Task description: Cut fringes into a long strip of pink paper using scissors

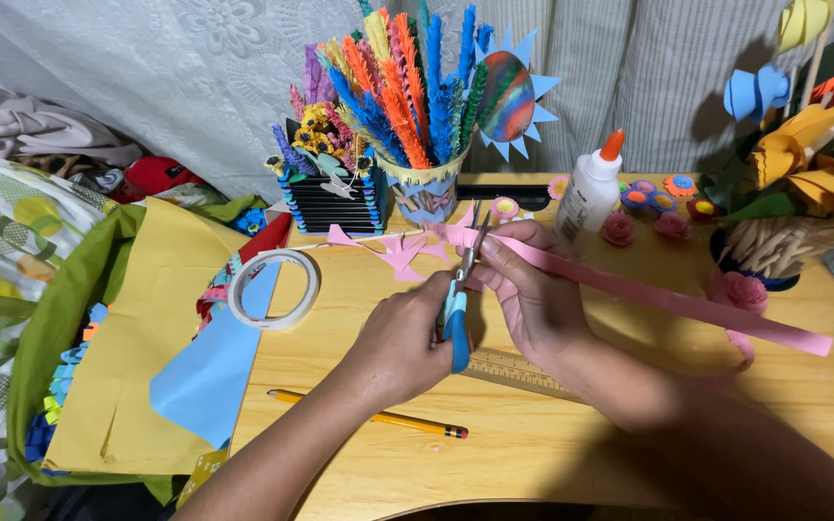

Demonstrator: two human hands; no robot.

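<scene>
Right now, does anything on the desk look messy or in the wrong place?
Mostly tidy. The blue paper sheet and the yellow paper hang off the wooden table's left edge, and the tape roll sits half on them. The left hand works scissors on a pink paper strip held by the right hand.

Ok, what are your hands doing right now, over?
Left hand working blue-handled scissors. Right hand holding pink paper strip, blades at its end. Ruler under hands, pencil nearby.
</scene>
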